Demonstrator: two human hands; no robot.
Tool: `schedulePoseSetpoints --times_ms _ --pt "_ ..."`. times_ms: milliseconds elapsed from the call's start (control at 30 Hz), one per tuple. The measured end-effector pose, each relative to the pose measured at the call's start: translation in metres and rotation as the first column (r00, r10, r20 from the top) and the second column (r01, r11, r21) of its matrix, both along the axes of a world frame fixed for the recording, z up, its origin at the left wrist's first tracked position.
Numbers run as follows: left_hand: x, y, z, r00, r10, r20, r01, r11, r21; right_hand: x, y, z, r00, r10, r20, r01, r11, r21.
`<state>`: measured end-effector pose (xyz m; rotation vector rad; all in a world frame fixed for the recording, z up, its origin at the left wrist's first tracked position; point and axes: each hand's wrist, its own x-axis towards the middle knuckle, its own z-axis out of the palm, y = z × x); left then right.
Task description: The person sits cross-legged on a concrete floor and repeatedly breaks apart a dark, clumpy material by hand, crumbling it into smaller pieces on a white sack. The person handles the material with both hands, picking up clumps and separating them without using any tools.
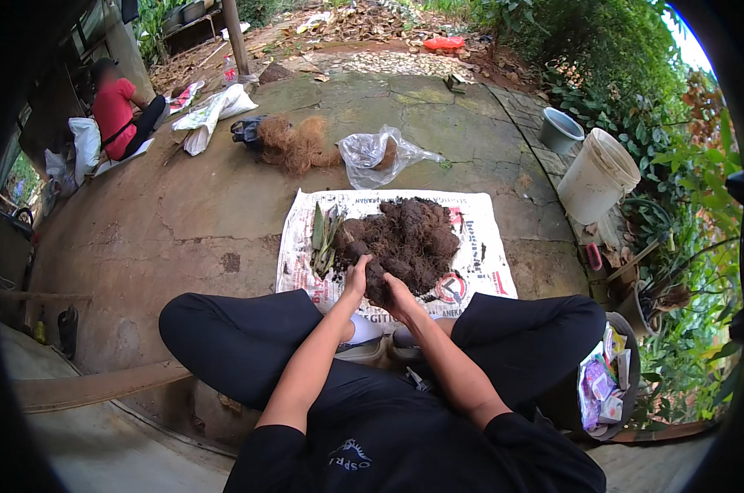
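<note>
Between my two hands is a dark brown clump of soil (377, 282), held low over the near part of a flattened woven sack (295, 246). My left hand (358, 276) grips its left side, and my right hand (398, 297) cups it from the right and below. Just beyond lies a heap of soil balls (412, 240) with thin roots or fibres showing. Some long green leaves (324, 240), partly dry, rest on the sack to the left of the heap. Printing covers the sack, and soil crumbs are scattered over it.
Past the sack lie a clear plastic bag (372, 154) and loose brown coconut-like fibre (295, 145). A white bucket (597, 175) and grey pail (560, 130) stand right. A bin of wrappers (606, 382) is by my right knee. Another person (116, 111) sits far left near white sacks (215, 114).
</note>
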<state>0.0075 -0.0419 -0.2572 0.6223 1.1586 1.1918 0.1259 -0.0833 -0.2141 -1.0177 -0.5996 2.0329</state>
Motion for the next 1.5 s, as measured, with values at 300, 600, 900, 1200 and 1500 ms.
schedulePoseSetpoints --times_ms 300,600,900,1200,1500 --pt "0.004 -0.012 0.017 0.990 0.069 -0.120 -0.078 0.994 -0.072 -0.001 0.000 -0.003 0.983 0.048 0.180 -0.064 0.994 0.083" --pt "0.015 -0.016 0.023 0.879 0.232 -0.416 -0.257 0.967 -0.004 0.001 0.002 -0.005 0.984 0.004 0.180 -0.011 0.999 0.041" --pt "0.023 -0.019 0.021 0.748 0.337 -0.571 -0.303 0.940 0.158 0.001 -0.001 0.002 0.993 -0.044 0.110 0.041 0.999 0.029" --pt "0.009 -0.012 0.012 0.942 0.277 -0.188 -0.308 0.936 -0.169 -0.008 0.003 -0.005 0.878 -0.187 0.441 0.104 0.973 0.205" --pt "-0.002 -0.001 -0.025 0.899 0.421 -0.117 -0.435 0.837 -0.333 -0.011 -0.013 0.001 0.481 -0.461 0.745 -0.376 0.660 0.651"
